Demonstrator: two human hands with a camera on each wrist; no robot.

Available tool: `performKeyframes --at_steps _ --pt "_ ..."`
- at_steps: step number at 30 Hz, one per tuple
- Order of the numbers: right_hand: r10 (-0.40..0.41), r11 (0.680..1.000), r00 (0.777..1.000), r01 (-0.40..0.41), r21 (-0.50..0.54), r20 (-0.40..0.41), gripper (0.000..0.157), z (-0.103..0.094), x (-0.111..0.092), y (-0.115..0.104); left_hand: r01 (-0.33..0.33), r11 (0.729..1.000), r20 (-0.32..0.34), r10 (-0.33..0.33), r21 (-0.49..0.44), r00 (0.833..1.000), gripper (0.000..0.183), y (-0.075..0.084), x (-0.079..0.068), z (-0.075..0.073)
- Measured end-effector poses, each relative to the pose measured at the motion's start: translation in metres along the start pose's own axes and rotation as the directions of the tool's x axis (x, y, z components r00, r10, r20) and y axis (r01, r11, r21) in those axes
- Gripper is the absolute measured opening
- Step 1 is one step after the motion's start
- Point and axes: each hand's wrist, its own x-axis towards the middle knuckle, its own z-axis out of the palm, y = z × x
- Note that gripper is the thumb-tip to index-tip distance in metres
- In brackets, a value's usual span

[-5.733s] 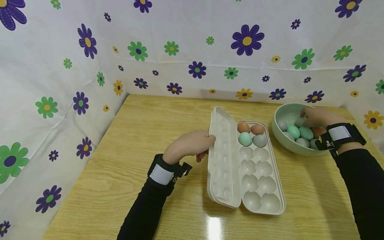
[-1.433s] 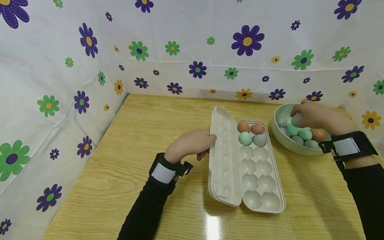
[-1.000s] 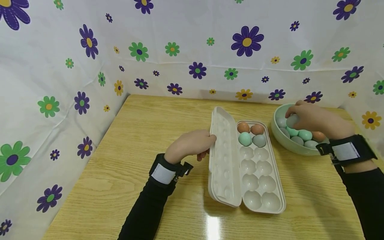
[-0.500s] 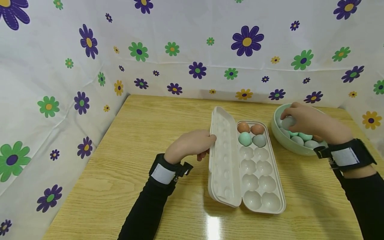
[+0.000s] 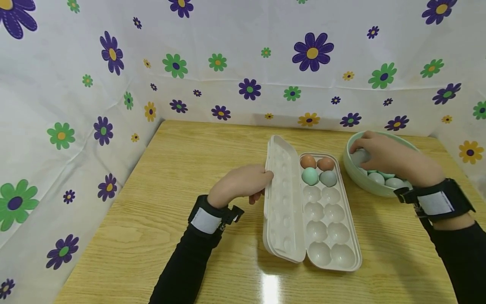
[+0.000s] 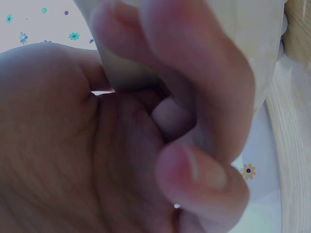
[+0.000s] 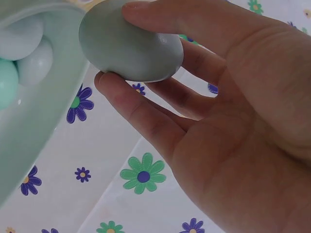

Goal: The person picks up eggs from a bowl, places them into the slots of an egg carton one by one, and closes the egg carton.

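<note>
My left hand (image 5: 241,183) grips the edge of the raised lid (image 5: 284,211) of a whitish plastic egg carton (image 5: 357,261), fingers curled at its outer side. Two brown eggs (image 5: 308,161), a mint egg (image 5: 310,176) and a grey egg (image 5: 328,178) fill the carton's far rows; its nearer cups hold nothing. Over the left part of a pale green bowl (image 5: 355,179), my right hand (image 5: 395,158) holds a grey-green egg (image 7: 126,43) between thumb and fingertips. Several more eggs (image 5: 376,177) lie in the bowl, partly hidden under that hand.
The wooden table (image 5: 152,202) carries carton and bowl, the bowl standing just right of the carton's far end. A flower-printed white cloth (image 5: 228,50) hangs behind the table and along its sides. Black straps (image 5: 436,200) with cameras circle both wrists.
Earlier my right hand was reaching among the eggs in the bowl. It has since lifted a grey-green egg and shifted left over the bowl. The left hand and lid stay put.
</note>
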Motion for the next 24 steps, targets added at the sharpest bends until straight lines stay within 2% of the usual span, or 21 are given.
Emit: performKeyframes --at_steps 7,13,21,24 --pt "-0.038 0.999 0.999 0.038 -0.015 -0.004 0.033 0.001 -0.001 -0.009 -0.006 1.000 0.001 0.006 0.007 1.000 0.038 0.001 0.000 0.000" --pt "-0.108 0.994 0.994 0.109 0.002 -0.021 0.030 0.006 -0.003 -0.017 -0.006 1.000 0.002 0.006 0.013 1.000 0.039 0.000 0.000 0.001" --pt "-0.086 0.996 0.996 0.086 -0.010 -0.003 0.032 0.015 -0.006 -0.032 -0.007 1.000 0.001 0.007 0.016 1.000 0.039 -0.001 0.002 0.001" --pt "-0.073 0.997 0.997 0.072 0.017 0.013 0.033 0.019 -0.007 -0.039 -0.004 1.000 0.003 0.004 0.016 1.000 0.040 -0.001 0.002 0.001"
